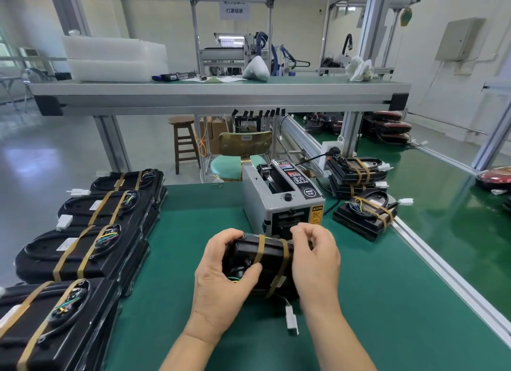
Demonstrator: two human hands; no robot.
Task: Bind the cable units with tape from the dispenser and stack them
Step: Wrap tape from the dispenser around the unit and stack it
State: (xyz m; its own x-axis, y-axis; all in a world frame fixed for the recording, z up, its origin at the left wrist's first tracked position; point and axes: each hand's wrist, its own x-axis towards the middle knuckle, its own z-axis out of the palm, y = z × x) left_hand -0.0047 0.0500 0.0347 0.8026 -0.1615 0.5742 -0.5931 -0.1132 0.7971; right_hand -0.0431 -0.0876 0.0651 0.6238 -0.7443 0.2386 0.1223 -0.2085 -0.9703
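I am holding a black unit (269,255) just above the green mat (373,315), right in front of the dispenser (284,202) and close to its outlet. My left hand (224,271) is gripping the unit's left end, with the thumb lying across the near face and the fingers curled over the top edge. My right hand (315,262) is cupping the right end, its fingers curled in and pinching at the upper right corner. It is blurred there, so I cannot tell whether I am pinching tape or only the casing. Two tan tape bands (284,260) are running round the unit, and its white plug (292,321) is trailing on a wire onto the mat below my wrists.

Along the mat's left edge, bound units are lying in four stacks (80,249), each showing two bands and a loop of coloured wires. To the right of the dispenser another stack (356,174) is sitting farther back, and a single bound unit (365,218) is lying just in front of it. Beyond the bench a chair (237,163) and a stool (184,141) are standing under a long shelf (221,89).
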